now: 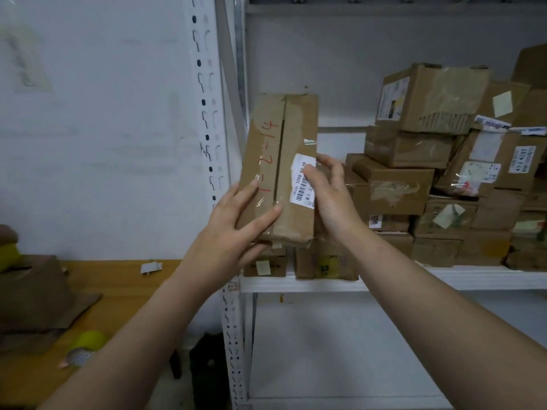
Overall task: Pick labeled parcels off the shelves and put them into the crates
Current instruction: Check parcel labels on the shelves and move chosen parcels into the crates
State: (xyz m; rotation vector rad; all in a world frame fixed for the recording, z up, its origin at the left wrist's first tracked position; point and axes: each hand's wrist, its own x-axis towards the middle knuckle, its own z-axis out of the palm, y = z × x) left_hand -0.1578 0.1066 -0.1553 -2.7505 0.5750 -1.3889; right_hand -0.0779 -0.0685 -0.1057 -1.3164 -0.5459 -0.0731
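A person holds a long cardboard parcel (281, 161) up on its end with both hands, in front of the left part of a white shelf (444, 281). The parcel is in the air, not resting on the shelf board. The left hand (233, 220) grips the low left side of the parcel, with its thumb lying across the front and its fingers up the left edge. The right hand (331, 196) grips the right side, with its thumb pressed on a white label (299, 170) that has a bar code, and its fingers bent round the far side. Red writing (268, 155) runs up the front of the parcel, and clear tape covers part of it. On the shelf, to the right of the held parcel, is a big pile of parcels (414, 179), brown boxes stacked on top of each other, many with white labels and tape. Two small boxes (325, 261) sit on the shelf just below the hands. A white shelf post (207, 113) with holes stands to the left of the parcel. Far left is a wooden table (127, 291) against a white wall, with a roll of yellow tape (85, 346) near its front edge and some brown cardboard (35, 294) on it.
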